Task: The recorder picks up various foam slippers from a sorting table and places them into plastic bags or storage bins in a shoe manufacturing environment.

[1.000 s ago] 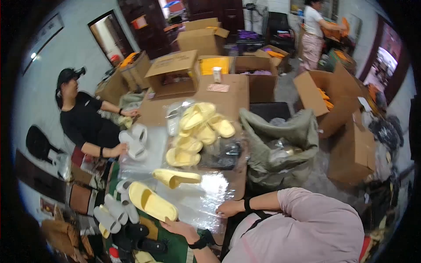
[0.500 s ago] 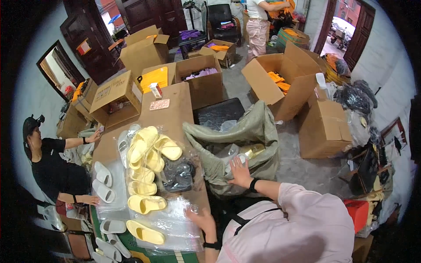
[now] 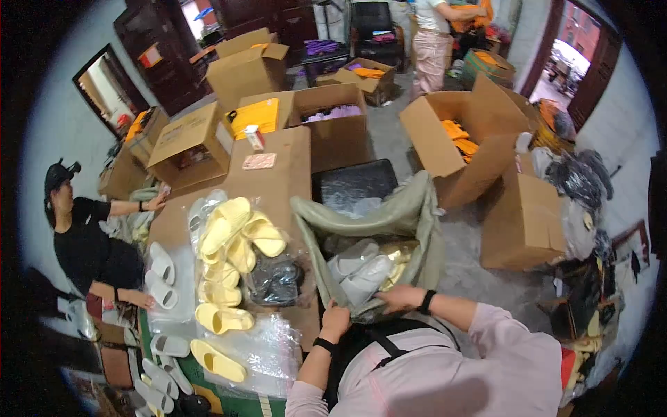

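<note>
A large grey-green sack (image 3: 358,221) stands at the table's right edge, its mouth pulled wide. Inside lie light grey slippers (image 3: 368,278) in clear plastic and something yellowish (image 3: 397,267) in clear wrap. My left hand (image 3: 336,320) is closed on the sack's near rim. Closed on the same rim, further right, is my right hand (image 3: 403,299); its fingertips are partly blurred. Left of the sack, yellow slippers (image 3: 224,229) are heaped and lined up on the table over clear plastic bags (image 3: 267,347). A black bundle (image 3: 276,279) in clear plastic lies beside them.
Across the table a person (image 3: 87,240) in black rests one hand near white slippers (image 3: 161,274). A phone (image 3: 259,161) and small box (image 3: 254,137) sit farther back. Open cartons (image 3: 329,132) stand beyond; another carton (image 3: 524,222) is at right. Another person (image 3: 429,48) stands far back.
My right hand has come back from inside the sack to its near rim. My left hand has left the plastic bags on the table and gripped the rim. The view has shifted slightly.
</note>
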{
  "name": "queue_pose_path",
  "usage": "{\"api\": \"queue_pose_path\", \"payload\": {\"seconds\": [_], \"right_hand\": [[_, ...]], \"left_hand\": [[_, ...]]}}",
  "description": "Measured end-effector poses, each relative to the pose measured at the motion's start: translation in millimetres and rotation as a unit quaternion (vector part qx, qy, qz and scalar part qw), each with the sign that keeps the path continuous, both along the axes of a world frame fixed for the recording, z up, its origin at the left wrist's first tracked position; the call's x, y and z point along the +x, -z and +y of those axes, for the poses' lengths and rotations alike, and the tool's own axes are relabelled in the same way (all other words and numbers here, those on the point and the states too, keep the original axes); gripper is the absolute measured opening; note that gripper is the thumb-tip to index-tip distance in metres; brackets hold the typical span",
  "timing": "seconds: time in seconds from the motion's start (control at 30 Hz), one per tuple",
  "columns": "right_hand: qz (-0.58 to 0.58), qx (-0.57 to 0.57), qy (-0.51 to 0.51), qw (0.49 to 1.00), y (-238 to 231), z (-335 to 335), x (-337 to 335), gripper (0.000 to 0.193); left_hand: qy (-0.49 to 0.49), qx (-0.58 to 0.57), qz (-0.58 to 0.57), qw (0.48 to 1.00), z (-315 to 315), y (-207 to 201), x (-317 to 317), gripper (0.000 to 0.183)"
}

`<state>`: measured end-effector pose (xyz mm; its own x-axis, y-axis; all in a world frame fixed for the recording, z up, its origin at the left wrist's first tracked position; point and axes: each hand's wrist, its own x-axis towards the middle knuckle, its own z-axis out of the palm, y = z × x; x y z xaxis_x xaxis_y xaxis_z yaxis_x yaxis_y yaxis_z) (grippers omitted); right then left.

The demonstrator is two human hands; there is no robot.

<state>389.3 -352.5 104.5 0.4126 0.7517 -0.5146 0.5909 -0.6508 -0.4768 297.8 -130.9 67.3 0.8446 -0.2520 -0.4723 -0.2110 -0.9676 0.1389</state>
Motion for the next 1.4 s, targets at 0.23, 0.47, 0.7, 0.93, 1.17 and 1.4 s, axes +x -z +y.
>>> {"api": "queue_pose_path", "payload": {"seconds": [0.23, 0.47, 0.7, 0.93, 1.17, 1.4], "right_hand": [[0.013, 0.06, 0.037, 0.997, -34.6, 41.3, 66.8, 0.083], [-0.258, 0.304, 0.008, 0.917, -120.3, 265.5, 80.6, 0.098], [-0.378, 0.192, -0.126, 0.897, -70.8, 418.0, 90.7, 0.069], [-0.307, 0.196, -0.073, 0.928, -14.3, 438.1, 104.7, 0.016], [0.015, 0.646, 0.275, 0.712, -135.3, 343.3, 146.9, 0.019], [-0.323, 0.37, 0.309, 0.814, -131.6, 115.9, 138.9, 0.006]], "left_hand": [[-0.064, -0.104, -0.163, 0.979, 8.4, 8.6, -24.0, 0.01], [-0.045, -0.115, -0.156, 0.98, 12.3, 3.4, -28.3, 0.011], [-0.097, -0.146, -0.183, 0.967, 34.9, 26.8, -43.0, 0.015], [-0.07, -0.204, -0.271, 0.938, 39.7, 59.8, -43.3, 0.01], [-0.031, -0.184, -0.118, 0.975, 41.8, 3.3, -29.0, 0.02], [0.078, -0.208, -0.16, 0.962, 34.8, -36.3, -9.6, 0.037]]}}
